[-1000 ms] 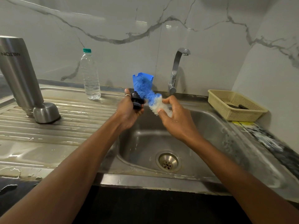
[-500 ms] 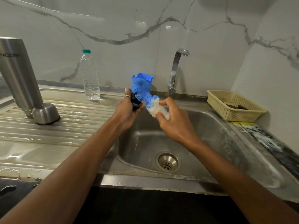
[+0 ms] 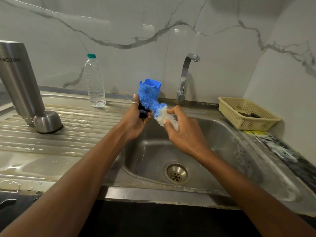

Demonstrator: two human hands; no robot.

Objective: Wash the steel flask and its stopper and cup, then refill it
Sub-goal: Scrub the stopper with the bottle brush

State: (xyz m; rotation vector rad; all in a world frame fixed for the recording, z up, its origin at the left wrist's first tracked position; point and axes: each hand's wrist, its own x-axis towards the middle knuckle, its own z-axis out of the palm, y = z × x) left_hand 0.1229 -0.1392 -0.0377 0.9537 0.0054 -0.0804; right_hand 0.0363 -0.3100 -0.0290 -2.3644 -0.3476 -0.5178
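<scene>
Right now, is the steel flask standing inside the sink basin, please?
No, the steel flask stands on the draining board left of the basin.

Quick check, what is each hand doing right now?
Left hand: grips the dark stopper.
Right hand: pinches the white end of the brush.

Stopper point(image 3: 143, 114) mostly behind L hand point(image 3: 134, 123)

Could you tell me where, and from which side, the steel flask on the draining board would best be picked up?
Grip the flask round the middle of its smooth body, probably from the front: it stands mouth down on its narrow neck, and the cup crowds the lower end.
</scene>
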